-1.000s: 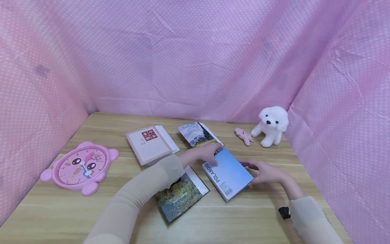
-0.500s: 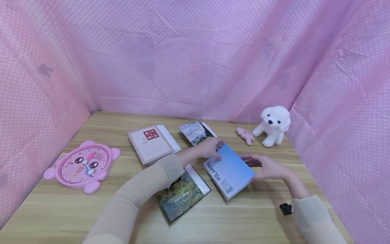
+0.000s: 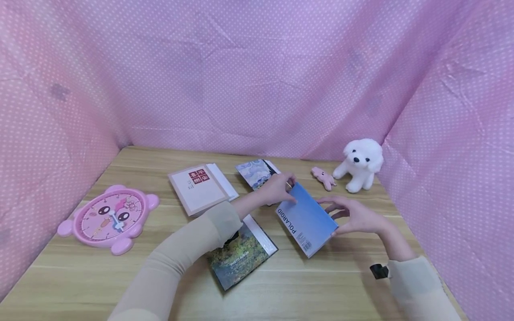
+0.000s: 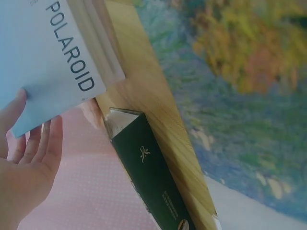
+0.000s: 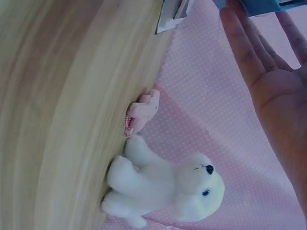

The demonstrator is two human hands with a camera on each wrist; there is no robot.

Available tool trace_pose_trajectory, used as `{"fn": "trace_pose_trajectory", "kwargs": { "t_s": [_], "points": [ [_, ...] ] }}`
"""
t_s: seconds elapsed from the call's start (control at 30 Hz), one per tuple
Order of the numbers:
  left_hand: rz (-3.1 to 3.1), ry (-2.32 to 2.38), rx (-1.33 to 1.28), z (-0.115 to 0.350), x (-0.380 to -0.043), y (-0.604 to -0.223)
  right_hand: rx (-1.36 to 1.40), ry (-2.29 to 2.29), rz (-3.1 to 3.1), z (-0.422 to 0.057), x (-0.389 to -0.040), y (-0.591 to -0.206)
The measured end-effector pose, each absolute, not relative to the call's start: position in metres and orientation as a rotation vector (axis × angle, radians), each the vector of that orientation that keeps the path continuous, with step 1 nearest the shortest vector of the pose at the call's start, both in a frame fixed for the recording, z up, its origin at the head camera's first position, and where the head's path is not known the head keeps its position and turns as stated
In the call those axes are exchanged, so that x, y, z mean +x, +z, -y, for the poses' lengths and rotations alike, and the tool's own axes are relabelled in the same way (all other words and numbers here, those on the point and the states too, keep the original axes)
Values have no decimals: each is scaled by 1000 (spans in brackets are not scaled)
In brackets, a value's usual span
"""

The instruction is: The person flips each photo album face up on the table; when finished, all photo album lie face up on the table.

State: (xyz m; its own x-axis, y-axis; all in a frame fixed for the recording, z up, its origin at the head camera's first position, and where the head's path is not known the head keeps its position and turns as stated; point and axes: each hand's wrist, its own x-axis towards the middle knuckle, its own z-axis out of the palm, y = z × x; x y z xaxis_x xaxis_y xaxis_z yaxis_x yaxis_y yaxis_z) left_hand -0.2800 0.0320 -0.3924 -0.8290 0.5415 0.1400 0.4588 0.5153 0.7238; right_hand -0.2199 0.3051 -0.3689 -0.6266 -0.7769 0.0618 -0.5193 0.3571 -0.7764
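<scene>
A blue photo album point(image 3: 307, 218) marked POLAROID is held between both hands, tilted above the table. My left hand point(image 3: 277, 189) grips its far left corner; in the left wrist view the thumb presses the cover point(image 4: 38, 72) and the other fingers point(image 4: 45, 139) lie behind it. At the right edge, my right hand point(image 3: 357, 216) holds the album with the thumb near the lower corner and fingers along the side. The right wrist view shows those fingers point(image 5: 244, 45) reaching a blue edge of the album point(image 5: 261, 6).
A painted-cover photo album point(image 3: 237, 263) lies under my left forearm. Behind the left hand is another with a landscape cover point(image 3: 254, 173) and green spine point(image 4: 153, 167). A pale album point(image 3: 201, 191) and pink clock point(image 3: 110, 218) lie left; a white plush dog point(image 3: 359, 165) and small pink toy point(image 3: 323, 178) stand right.
The blue album has risen, shifted slightly right and tilted more steeply, with both hands moving along with it. The other things on the table stay in place.
</scene>
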Motion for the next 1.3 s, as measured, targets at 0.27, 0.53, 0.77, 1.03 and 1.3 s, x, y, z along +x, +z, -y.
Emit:
{"fn": "trace_pose_trajectory", "kwargs": {
  "t_s": [0.27, 0.53, 0.77, 1.03, 1.3],
  "points": [
    [-2724, 1241, 929, -32, -275, -388, -1188, -1100, -2356, -304, -220, -358],
    [-2732, 1278, 902, -33, -272, -385, -1232, -1059, -2398, -305, -220, -352],
    [-2627, 1366, 929, -31, -272, -388, -1261, -1000, -2422, -306, -219, -352],
    [-2471, 1413, 883, -24, -272, -393, -1326, -887, -2502, -303, -217, -356],
    [-2511, 1368, 872, -18, -273, -396, -1275, -931, -2486, -296, -216, -364]
  ]
}}
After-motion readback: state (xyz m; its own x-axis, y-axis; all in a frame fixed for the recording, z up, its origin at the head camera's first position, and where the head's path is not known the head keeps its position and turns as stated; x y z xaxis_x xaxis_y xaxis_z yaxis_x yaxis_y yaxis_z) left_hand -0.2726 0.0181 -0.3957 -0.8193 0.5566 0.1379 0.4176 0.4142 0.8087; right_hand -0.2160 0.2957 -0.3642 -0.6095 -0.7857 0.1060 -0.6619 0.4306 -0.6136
